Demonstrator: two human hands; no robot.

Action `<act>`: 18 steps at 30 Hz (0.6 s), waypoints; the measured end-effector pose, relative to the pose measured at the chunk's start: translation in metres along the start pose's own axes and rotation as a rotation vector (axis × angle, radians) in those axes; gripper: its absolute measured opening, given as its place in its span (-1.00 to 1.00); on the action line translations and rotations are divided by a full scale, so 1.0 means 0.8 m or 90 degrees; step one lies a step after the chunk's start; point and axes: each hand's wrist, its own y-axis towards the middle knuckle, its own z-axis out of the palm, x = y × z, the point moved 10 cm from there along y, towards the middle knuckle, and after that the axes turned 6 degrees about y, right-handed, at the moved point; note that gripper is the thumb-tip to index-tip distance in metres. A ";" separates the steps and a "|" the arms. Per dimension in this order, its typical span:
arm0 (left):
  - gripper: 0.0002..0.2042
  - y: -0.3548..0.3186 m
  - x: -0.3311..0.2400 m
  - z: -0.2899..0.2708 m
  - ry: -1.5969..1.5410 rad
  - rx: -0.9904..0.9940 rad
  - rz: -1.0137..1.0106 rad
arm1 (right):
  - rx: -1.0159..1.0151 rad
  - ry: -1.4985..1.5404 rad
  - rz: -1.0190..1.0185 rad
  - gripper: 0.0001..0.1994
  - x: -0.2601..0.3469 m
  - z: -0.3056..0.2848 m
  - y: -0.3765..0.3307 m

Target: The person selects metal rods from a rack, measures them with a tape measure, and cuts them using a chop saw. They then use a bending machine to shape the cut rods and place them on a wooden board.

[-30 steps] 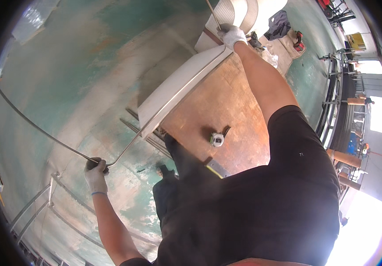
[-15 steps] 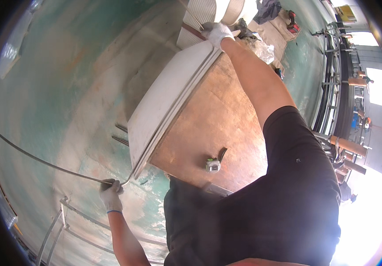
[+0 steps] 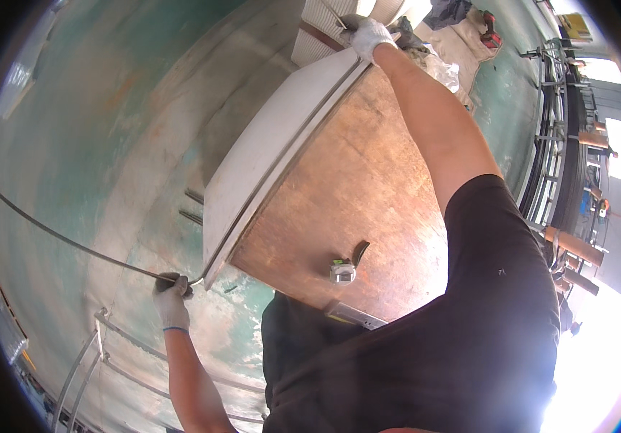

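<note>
A long white panel [image 3: 267, 159] lies along the left edge of a brown wooden worktable [image 3: 354, 187]. A thin dark strip [image 3: 72, 242] runs out of the panel's near end and curves off to the left over the floor. My left hand [image 3: 172, 297], in a white glove, is closed on that strip just beside the panel's near corner. My right hand [image 3: 368, 35], also gloved, grips the far end of the panel with the arm stretched out over the table.
A small tape measure [image 3: 342, 272] sits on the table near its front edge. The floor [image 3: 94, 123] is worn green concrete. Metal rails [image 3: 87, 353] lie at lower left. A metal rack [image 3: 552, 130] stands along the right, and a red power tool [image 3: 489, 32] lies on cloth beyond the table.
My left hand has slid along the strip toward the panel's near corner. The view has shifted, so panel and table appear larger and closer. My right hand stays on the far end.
</note>
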 end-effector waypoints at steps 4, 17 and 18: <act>-0.88 0.019 0.011 0.005 0.001 -0.002 0.001 | -0.019 -0.046 -0.011 -0.55 -0.015 0.005 0.004; -0.90 0.013 -0.003 0.016 0.002 -0.021 0.020 | -0.080 -0.127 0.036 -0.64 0.004 -0.019 -0.011; -0.90 0.016 -0.005 0.017 0.005 -0.025 0.019 | -0.072 -0.154 0.035 -0.65 0.005 -0.015 -0.007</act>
